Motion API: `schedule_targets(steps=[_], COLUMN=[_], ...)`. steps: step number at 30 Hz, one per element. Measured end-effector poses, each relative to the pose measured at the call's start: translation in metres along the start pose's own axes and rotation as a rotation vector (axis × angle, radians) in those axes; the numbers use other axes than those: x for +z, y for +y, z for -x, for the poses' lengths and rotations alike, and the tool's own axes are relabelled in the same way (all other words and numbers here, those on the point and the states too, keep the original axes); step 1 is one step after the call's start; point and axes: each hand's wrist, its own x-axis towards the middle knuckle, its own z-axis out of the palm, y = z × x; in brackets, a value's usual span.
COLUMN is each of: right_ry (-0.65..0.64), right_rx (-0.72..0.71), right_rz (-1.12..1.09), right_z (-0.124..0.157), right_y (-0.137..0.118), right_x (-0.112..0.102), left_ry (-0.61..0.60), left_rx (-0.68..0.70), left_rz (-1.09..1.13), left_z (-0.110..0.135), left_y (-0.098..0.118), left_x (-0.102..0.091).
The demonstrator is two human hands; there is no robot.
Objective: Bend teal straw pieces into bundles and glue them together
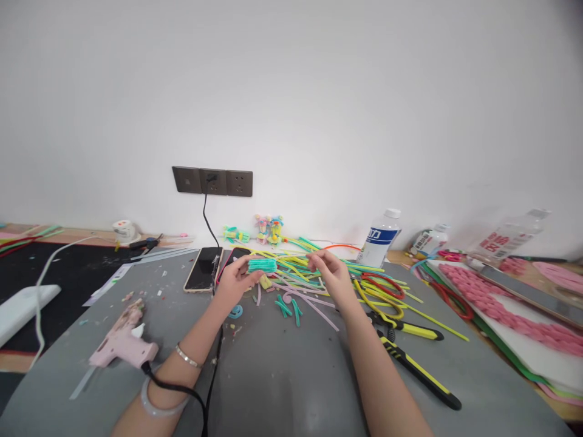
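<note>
My left hand (234,280) is closed on a small coiled bundle of teal pipe cleaner (262,265), held a little above the grey mat (282,370). My right hand (328,270) is pinched on a thin strand that runs from the bundle. Under and behind both hands lies a loose pile of yellow, green and pink pipe cleaners (314,273). Short teal offcuts (289,308) lie on the mat just in front of my hands.
A pink glue gun (124,341) with a black cord lies at the left. Two phones (203,269) rest near the wall sockets (212,181). Yellow-handled pliers (410,346) lie to the right, with bottles (379,238) and a white board of pink shapes (510,309) beyond.
</note>
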Motion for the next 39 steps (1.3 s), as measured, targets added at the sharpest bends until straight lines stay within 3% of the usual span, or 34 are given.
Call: schedule_targets(steps=[3,6,12,16,20,25,33,39], right_ry=[-0.120,-0.248,-0.197,-0.203,-0.414,-0.553,-0.516,-0.217], right_rx=[0.032,-0.001,0.041,0.135,0.203,0.234,0.234,0.321], right_rz=[0.173,0.302,0.374,0.383,0.462,0.571,0.349,-0.162], right_z=[0.007,0.016,0.018,0.017,0.020,0.025,0.021,0.013], right_y=[0.002,0.003,0.008,0.008,0.006,0.006,0.002,0.004], right_x=[-0.008,-0.001,0.007,0.003,0.004,0.007,-0.004,-0.012], left_ry=[0.034,0.065,0.079,-0.022,-0.179,-0.193,-0.284,-0.298], left_rx=[-0.032,-0.061,-0.078,-0.058,-0.055,-0.052,-0.033,-0.006], left_rz=[0.023,0.034,0.035,-0.089,-0.246,-0.380,-0.375,-0.394], left_z=[-0.001,-0.001,-0.003,-0.002,0.002,0.003,0.005,0.006], left_y=[0.001,0.000,-0.006,-0.006,-0.002,-0.003,0.003,0.008], left_x=[0.000,0.001,-0.001,-0.001,0.002,0.001,0.004,0.006])
